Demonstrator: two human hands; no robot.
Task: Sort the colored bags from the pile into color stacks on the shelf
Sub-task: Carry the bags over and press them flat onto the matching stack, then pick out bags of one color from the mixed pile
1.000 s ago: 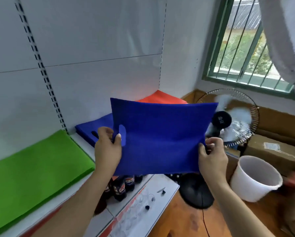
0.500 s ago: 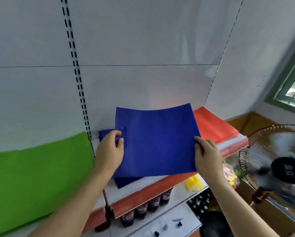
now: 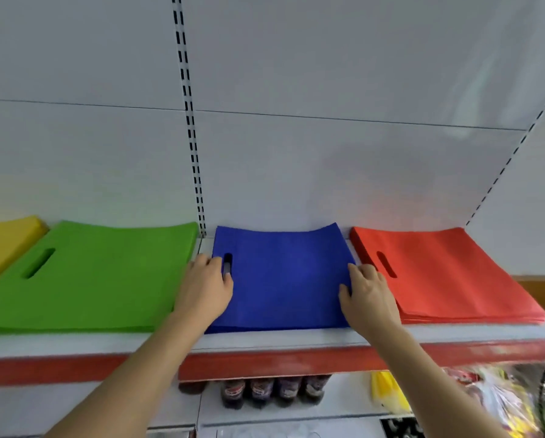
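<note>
**Head view: blue bag lying on the blue stack, both hands at its edges**

Head camera looks down at a white shelf [image 3: 296, 341] with a red front strip. Four stacks of flat bags lie side by side along it. The yellow stack [image 3: 2, 245] is at the far left end, cut off by the frame. Next to it, touching or nearly so, lies the green stack [image 3: 100, 279], its handle slot toward the left. The blue stack [image 3: 284, 279] sits in the middle, just right of the slotted upright [image 3: 190, 128] on the back wall. The red stack [image 3: 445, 276] lies toward the right end, near the side wall, close beside the blue one.

The top blue bag lies flat on its stack, its rear edge curling up a little against the back wall. The left hand [image 3: 206, 287] rests at the bag's left edge, thumb by the handle slot and fingers curled over the edge, seemingly holding it. The right hand [image 3: 367, 295] lies on the bag's right edge with fingers loosely spread, pressing rather than gripping, between the blue and red stacks.

Below the shelf, a row of dark bottles [image 3: 265, 390] stands on a lower level, with a yellow packet [image 3: 388, 390] to their right; the far right corner is blurred.
</note>
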